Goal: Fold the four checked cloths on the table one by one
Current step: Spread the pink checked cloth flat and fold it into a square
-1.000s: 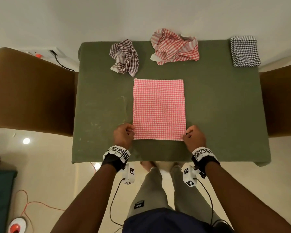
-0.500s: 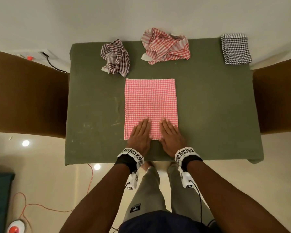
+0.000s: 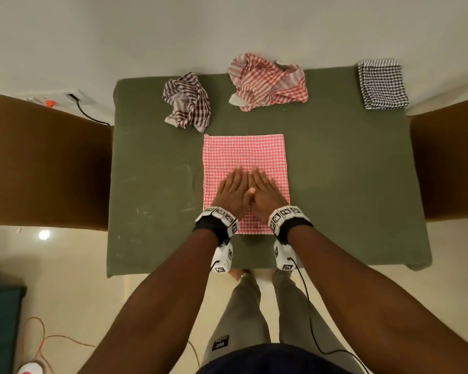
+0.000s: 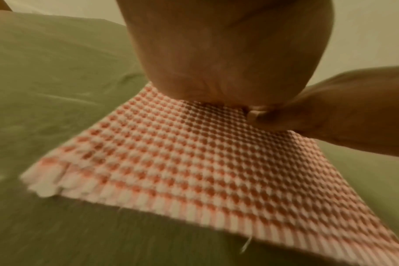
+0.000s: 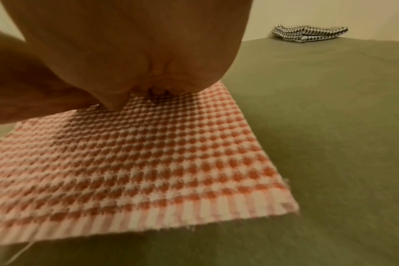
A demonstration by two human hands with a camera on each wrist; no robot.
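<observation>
A pink checked cloth (image 3: pixel 243 155) (image 4: pixel 194 162) (image 5: pixel 148 162) lies flat as a folded rectangle in the middle of the green table (image 3: pixel 349 171). My left hand (image 3: pixel 231 190) and right hand (image 3: pixel 265 191) press on it side by side, fingers straight, palms down, thumbs touching. A crumpled brown checked cloth (image 3: pixel 188 103) sits at the back left. A crumpled red checked cloth (image 3: pixel 268 82) is at the back centre. A black checked cloth (image 3: pixel 382 87) (image 5: pixel 307 34) lies folded at the back right corner.
Brown chairs stand against the table's left side (image 3: pixel 43 163) and right side (image 3: pixel 451 163). A wall socket with a black cable (image 3: pixel 76 99) is behind the left chair. Orange cable (image 3: pixel 52 338) runs across the floor at lower left.
A second ago both hands pinched the cloth's near corners. They then let go, came together flat on the cloth, and have since slid forward toward its middle.
</observation>
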